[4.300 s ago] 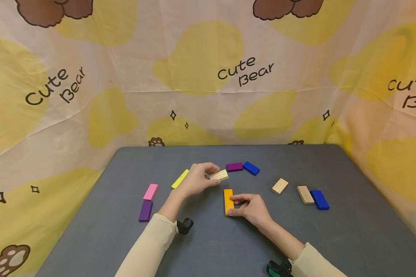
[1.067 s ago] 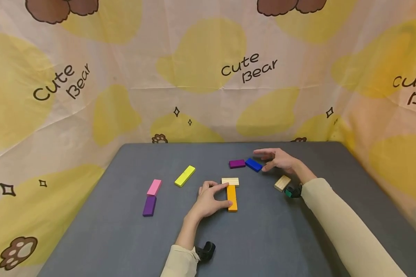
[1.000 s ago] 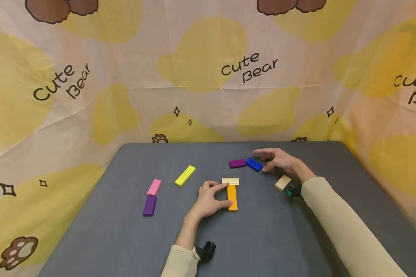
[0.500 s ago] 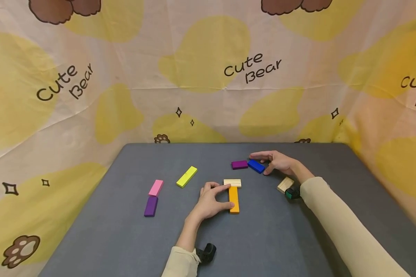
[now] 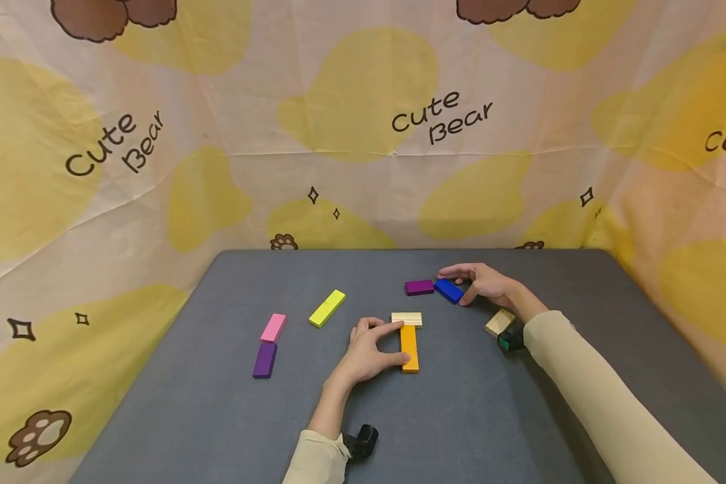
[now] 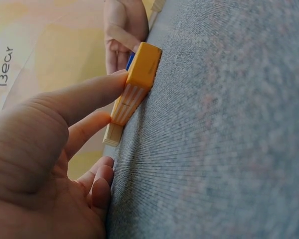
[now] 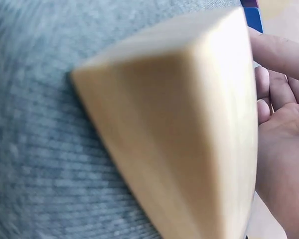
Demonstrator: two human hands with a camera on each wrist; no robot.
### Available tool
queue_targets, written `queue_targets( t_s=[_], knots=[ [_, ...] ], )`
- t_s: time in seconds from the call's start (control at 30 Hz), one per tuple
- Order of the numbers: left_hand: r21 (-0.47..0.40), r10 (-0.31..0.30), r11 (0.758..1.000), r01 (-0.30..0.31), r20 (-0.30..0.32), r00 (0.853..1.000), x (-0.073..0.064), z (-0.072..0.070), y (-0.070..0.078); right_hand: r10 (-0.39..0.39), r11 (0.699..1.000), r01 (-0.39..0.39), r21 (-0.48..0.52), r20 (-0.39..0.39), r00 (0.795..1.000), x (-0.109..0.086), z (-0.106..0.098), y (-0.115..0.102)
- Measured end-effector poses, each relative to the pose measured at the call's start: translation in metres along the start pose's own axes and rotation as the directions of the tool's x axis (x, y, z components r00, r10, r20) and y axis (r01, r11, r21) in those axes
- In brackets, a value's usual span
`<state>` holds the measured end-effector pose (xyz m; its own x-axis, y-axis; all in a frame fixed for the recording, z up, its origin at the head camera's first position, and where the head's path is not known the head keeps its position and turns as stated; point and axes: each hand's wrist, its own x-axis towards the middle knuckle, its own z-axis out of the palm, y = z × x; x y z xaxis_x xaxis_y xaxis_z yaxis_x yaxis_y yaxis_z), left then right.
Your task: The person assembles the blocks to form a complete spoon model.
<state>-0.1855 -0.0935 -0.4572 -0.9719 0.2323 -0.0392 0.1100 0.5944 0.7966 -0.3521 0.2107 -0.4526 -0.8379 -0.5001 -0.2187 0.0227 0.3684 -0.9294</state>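
Observation:
Near the middle of the table, an orange block (image 5: 409, 349) lies lengthwise, a plain wooden block (image 5: 407, 319) crosswise at its far end in a T shape. My left hand (image 5: 363, 353) touches the orange block from the left: thumb near its close end, index fingertip at its far end by the plain block. At the back, my right hand (image 5: 490, 284) pinches a blue block (image 5: 449, 291), thumb at its near right end, fingers at its far left end. A purple block (image 5: 419, 288) adjoins the blue one on the left.
A plain wooden block (image 5: 499, 323) lies under my right wrist, large in the right wrist view. Leftward lie a yellow block (image 5: 327, 308), a pink block (image 5: 273, 328) and a dark purple block (image 5: 265, 360), the last two end to end. A printed cloth (image 5: 351, 168) hangs behind the table.
My left hand has set the plain block at the orange block's far end and moved onto the orange block. My right hand has left the orange block, reached back and closed around the blue block.

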Motion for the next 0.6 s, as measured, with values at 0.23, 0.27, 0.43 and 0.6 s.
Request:
queue_targets(
  t_s=[0.23,0.27,0.43,0.6],
  knots=[
    [-0.002,0.009,1.000,-0.009,0.002,1.000,0.0001,-0.0008,-0.0017,0.021,1.000,-0.022,-0.021,-0.018,1.000,0.0006,0.0016,-0.0011],
    [-0.003,0.014,1.000,-0.014,0.002,1.000,0.0000,-0.0008,-0.0017,0.022,1.000,-0.022,-0.023,-0.020,1.000,0.0005,0.0016,-0.0008],
    [-0.004,0.019,1.000,-0.019,0.001,1.000,-0.0003,-0.0014,-0.0006,0.003,1.000,-0.004,-0.023,-0.018,1.000,-0.0014,0.0014,-0.0002],
    [0.005,0.013,1.000,-0.013,0.001,1.000,-0.0017,-0.0017,0.0003,-0.011,1.000,0.011,-0.007,-0.010,1.000,-0.0018,0.0009,0.0016]
  ],
)
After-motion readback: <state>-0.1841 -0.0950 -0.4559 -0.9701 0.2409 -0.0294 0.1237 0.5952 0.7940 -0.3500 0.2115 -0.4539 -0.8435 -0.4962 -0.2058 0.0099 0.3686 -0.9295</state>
